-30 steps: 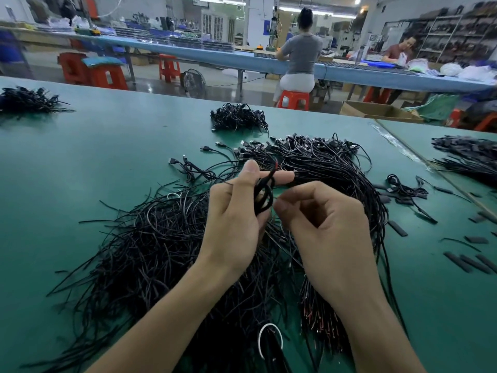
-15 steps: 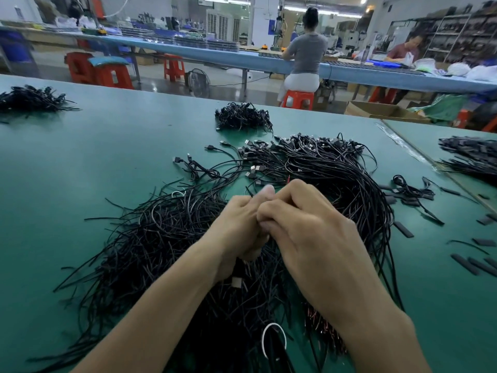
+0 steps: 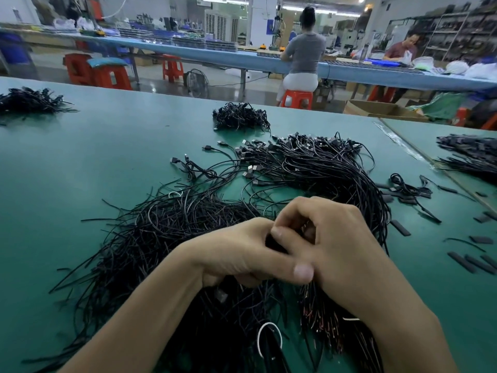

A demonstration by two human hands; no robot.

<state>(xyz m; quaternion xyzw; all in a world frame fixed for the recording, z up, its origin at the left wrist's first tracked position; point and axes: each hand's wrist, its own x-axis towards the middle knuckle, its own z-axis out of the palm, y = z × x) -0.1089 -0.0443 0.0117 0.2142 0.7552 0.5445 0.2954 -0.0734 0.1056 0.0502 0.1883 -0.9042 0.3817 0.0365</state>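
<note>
Between the two sets of curled fingers, right in the middle, sits a black cable, and only a dark sliver of it shows; the rest is buried in the grip. The left hand has its fingers folded tight around it, thumb stretched out flat across to touch the other hand. The right hand comes in knuckles up, fingers bent over, thumb tip pressing down on that dark sliver. Both hands are touching, closed around the one cable, nothing spread wide.

Directly under the fingers lies the big heap of cables, loose ends fanning off to the left of them, plugs gathered beyond the fingertips. Below the wrists, nearer the person, a white loop lies on the heap. Well beyond the fingertips sits a small bundle, clear of the heap. Off to the right of the fingers there's a little knot of cable, and short black sleeves are scattered around it on the green table. Far left of the fingers, another bundle; far right, a second heap on the neighbouring top.

Way past all that, a person sits on a red stool at a long blue bench.
</note>
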